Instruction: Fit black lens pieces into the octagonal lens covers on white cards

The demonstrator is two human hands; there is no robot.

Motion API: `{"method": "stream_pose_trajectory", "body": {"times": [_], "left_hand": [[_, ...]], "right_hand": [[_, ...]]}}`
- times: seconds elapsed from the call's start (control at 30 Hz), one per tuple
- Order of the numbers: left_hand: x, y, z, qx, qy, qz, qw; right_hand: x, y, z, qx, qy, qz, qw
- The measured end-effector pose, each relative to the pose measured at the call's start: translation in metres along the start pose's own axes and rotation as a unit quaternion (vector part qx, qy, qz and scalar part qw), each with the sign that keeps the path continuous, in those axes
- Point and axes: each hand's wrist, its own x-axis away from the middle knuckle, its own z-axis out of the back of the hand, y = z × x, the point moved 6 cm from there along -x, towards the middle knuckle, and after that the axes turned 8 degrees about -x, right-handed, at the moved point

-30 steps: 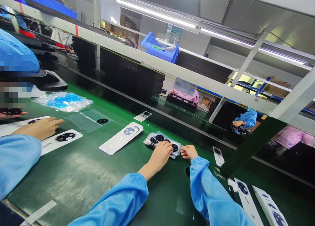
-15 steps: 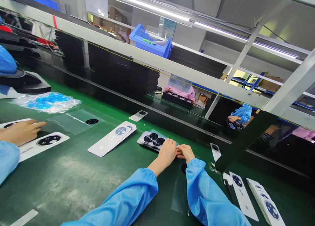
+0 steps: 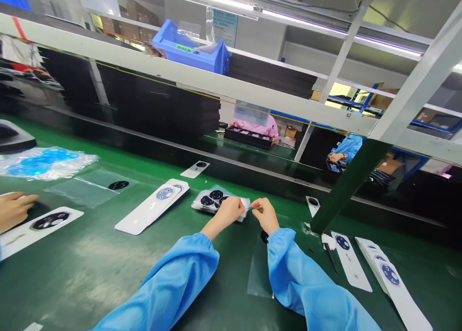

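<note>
A stack of clear film sheets with black camera-lens rings (image 3: 211,199) lies on the green bench. My left hand (image 3: 231,212) is over its right end, the fingers closed in a pinch on the film. Just right of the film's edge is my right hand (image 3: 266,215), its fingertips drawn together; what they hold, if anything, is too small to make out. Below my right wrist lies a flat clear film (image 3: 257,273) with a black ring, partly covered by my blue sleeve. Left of the stack is a small pile of white phone-back-shaped panels (image 3: 144,210).
Another person's hand (image 3: 16,210) rests at the far left beside a white panel (image 3: 46,225). A bag of blue pieces (image 3: 50,162) lies behind it. On the right, a dark green post (image 3: 350,184) rises near more white panels (image 3: 393,278).
The view has shifted slightly, so the bench things sit further left. My hands have moved a little apart at the film's right end. The other person's blue sleeve at left has mostly left view.
</note>
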Motion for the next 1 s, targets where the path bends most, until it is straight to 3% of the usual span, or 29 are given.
{"method": "stream_pose_trajectory", "body": {"times": [0.17, 0.33, 0.47, 0.6, 0.7, 0.87, 1.0], "left_hand": [[0.008, -0.008, 0.014, 0.044, -0.022, -0.007, 0.999], [0.018, -0.018, 0.041, 0.099, 0.010, -0.018, 0.995], [0.025, -0.023, 0.079, 0.156, 0.045, -0.045, 0.986], [0.040, -0.016, 0.128, 0.195, 0.082, -0.123, 0.970], [0.058, -0.007, 0.154, 0.198, 0.083, -0.184, 0.959], [0.077, 0.004, 0.159, 0.224, 0.028, -0.251, 0.941], [0.078, 0.006, 0.147, 0.256, 0.017, -0.251, 0.933]], "right_hand": [[0.009, -0.035, -0.005, 0.078, -0.021, 0.134, 0.988], [0.005, -0.071, -0.016, 0.105, -0.017, 0.215, 0.971], [-0.005, -0.117, -0.014, 0.087, -0.022, 0.264, 0.960], [-0.012, -0.167, -0.010, 0.056, -0.086, 0.290, 0.952], [-0.006, -0.190, -0.007, 0.028, -0.132, 0.282, 0.950], [0.020, -0.199, 0.000, -0.018, -0.178, 0.236, 0.955], [0.033, -0.189, 0.019, -0.056, -0.151, 0.183, 0.970]]}}
